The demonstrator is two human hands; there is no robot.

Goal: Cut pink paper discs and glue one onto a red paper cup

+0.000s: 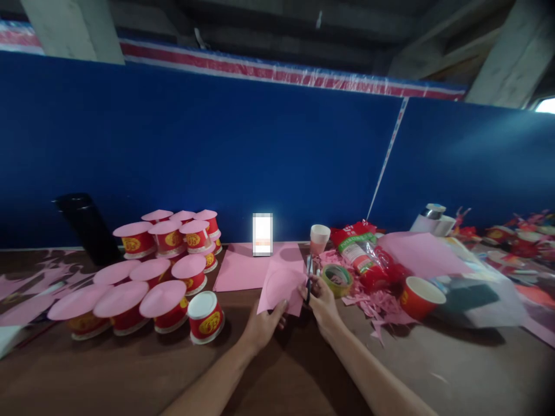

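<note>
Premises appear to be a makeshift craft workshop. Observed: scissors (308, 287), a roll of tape (332, 290), paper scraps (385, 308) and rows of paper-topped cups (163, 301) at a brown table (125, 375). Behind stands a blue partition (243, 144); above it show bare concrete pillars (73, 29) and a dark ceiling (269, 23).

Tilted pink paper (281, 289), scissors (308, 288) alongside

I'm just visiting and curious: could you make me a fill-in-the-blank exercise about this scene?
1. The person's left grip holds a sheet of paper coloured ____.
2. The right grip holds a pair of ____.
3. The red cup without a pink cone, nearest the left grip, stands ____.
4. The wall behind the table is mostly ____.

Missing words: pink; scissors; upside down; blue.
</note>
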